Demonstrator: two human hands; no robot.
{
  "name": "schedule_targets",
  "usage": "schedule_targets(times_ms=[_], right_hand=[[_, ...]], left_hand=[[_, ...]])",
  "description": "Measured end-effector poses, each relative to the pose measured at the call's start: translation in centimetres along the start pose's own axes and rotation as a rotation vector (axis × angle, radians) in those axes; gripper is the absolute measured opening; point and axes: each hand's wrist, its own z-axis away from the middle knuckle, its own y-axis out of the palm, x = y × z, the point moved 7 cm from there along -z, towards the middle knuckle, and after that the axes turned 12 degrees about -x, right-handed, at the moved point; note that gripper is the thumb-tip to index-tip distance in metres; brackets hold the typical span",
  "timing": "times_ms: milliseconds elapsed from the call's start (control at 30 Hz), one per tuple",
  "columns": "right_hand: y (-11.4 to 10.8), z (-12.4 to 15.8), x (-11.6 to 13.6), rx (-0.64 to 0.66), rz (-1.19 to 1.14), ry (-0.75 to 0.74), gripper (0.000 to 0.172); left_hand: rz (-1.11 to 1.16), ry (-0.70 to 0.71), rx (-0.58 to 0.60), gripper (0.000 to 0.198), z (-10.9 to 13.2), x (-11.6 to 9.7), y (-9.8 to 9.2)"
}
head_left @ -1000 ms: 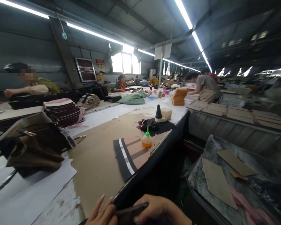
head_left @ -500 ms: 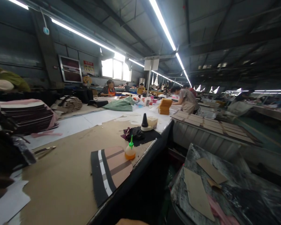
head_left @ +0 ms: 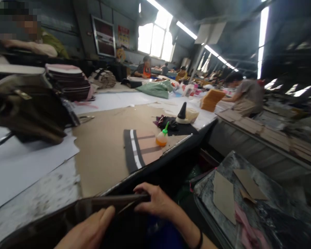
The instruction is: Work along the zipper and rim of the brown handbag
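Note:
My right hand (head_left: 158, 204) is closed, with thumb and fingers pinching the far end of a dark brown, leather-like piece (head_left: 90, 204). This piece runs along the table's front edge at the bottom of the head view, and its lower part is out of sight. Lower left, my left hand (head_left: 89, 230) grips the same piece from the near side, thumb on top and its other fingers hidden. Beyond them lies a curved panel (head_left: 147, 147) with black, white and tan bands. A small bottle (head_left: 161, 137) with a green nozzle and orange liquid stands at its edge.
A dark brown bag (head_left: 28, 107) stands at left, before stacked panels (head_left: 68, 81). A black cone-shaped object (head_left: 182, 111) and dark cloth (head_left: 171, 125) lie farther back. At right, a grey-topped surface (head_left: 209, 188) bears card pieces. Co-workers sit at left, back and right.
The view has turned left and downward, so the table's things appear farther right and higher. Both my hands have come into view, holding the dark brown piece.

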Motion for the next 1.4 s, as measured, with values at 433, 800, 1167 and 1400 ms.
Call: schedule_targets(times_ms=[433, 800, 1167, 1400], right_hand=[[3.3, -0.7, 3.1, 0.426, 0.151, -0.148, 0.024], [4.9, -2.4, 1.1, 0.546, -0.057, 0.022, 0.027], [5.1, -3.1, 0.4, 0.544, -0.056, 0.059, 0.027], [5.1, -3.2, 0.2, 0.561, -0.070, 0.067, 0.023]], left_hand=[[-0.283, -0.112, 0.250, 0.017, -0.6, -0.3, -2.0], [-0.017, -0.405, 0.396, 0.014, 0.0, 4.6, 0.6], [-0.087, -0.514, 0.508, 0.020, -0.3, 5.5, 1.3], [0.023, -0.368, 0.435, 0.024, 0.0, 4.8, 1.0]])
